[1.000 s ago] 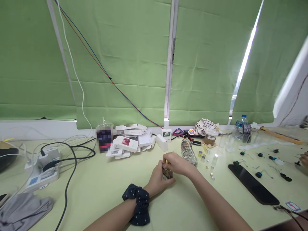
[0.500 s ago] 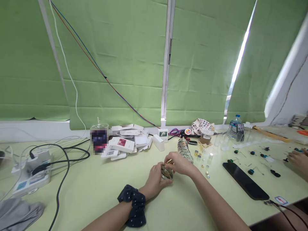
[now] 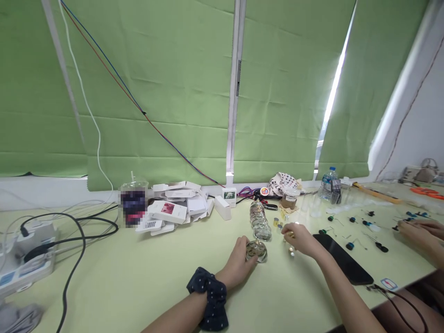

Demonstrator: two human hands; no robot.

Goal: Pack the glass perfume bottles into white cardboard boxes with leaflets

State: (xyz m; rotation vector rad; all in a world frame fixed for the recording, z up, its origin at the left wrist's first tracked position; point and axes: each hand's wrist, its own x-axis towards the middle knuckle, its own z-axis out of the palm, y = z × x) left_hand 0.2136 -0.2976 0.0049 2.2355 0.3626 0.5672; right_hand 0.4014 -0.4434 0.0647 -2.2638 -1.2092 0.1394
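Note:
My left hand [image 3: 238,260], wearing a dark dotted scrunchie at the wrist, is closed around a round, flat glass bottle [image 3: 256,252] on the table. Behind that bottle stands a row of similar round glass bottles [image 3: 259,221], close together. Further right, my right hand [image 3: 301,238] is down by the small gold and clear caps [image 3: 291,252], its fingers bent together. What they pinch, if anything, is too small to make out. More little yellow caps [image 3: 276,222] sit between the bottle row and this hand.
White boxes [image 3: 173,208] are piled at the back left, near a cup [image 3: 133,203]. A power strip [image 3: 31,263] with black cables lies left. A black phone-like slab [image 3: 342,259] and small dark-ended tools [image 3: 350,245] lie right, before another person's hands [image 3: 421,233].
My right hand has left the glass bottle and moved right to the small caps. My left hand keeps hold of the bottle. The view has turned slightly right.

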